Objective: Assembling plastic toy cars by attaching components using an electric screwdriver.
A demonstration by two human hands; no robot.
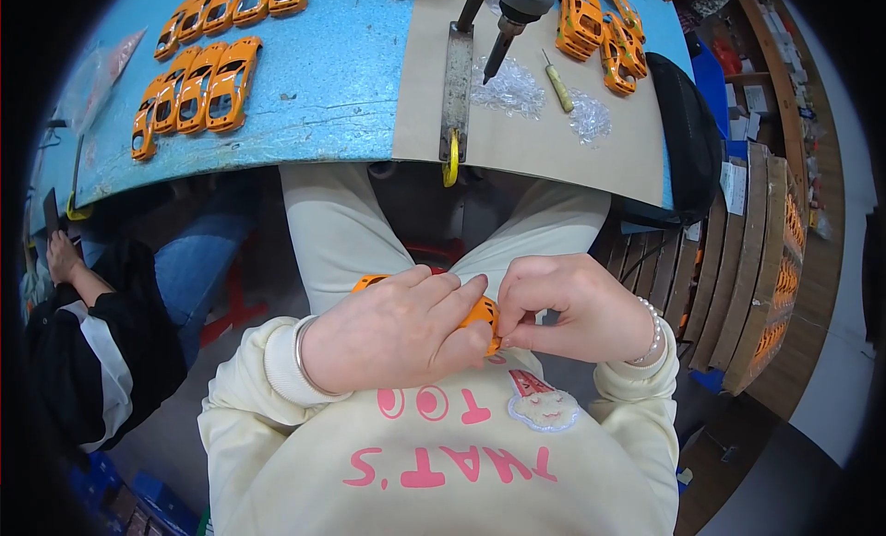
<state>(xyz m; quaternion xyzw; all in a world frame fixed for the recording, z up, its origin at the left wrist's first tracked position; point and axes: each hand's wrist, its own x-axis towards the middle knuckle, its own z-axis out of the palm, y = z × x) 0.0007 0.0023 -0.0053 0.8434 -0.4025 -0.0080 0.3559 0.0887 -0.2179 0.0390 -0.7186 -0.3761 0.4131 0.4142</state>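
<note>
Close to my lap, an orange toy car body (483,312) rests in the grip of my left hand (392,331). My left fingers lie across the shell and cover most of it. At the shell's right end, my right hand (583,307) has its thumb and forefinger pinched together against the edge. Whatever sits between those fingertips is too small or hidden to make out. Beyond my knees, small clear plastic parts lie on the bench in a larger heap (517,91) and a smaller heap (589,121), with a yellow-handled pick tool (559,89) between them.
Rows of orange car shells (221,86) stand on the blue bench (314,93) at left; more shells (581,21) lie at right. A dark powered driver (513,29) hangs by a metal bar (456,98). Stacked cardboard trays (738,268) stand right; another person (120,324) sits left.
</note>
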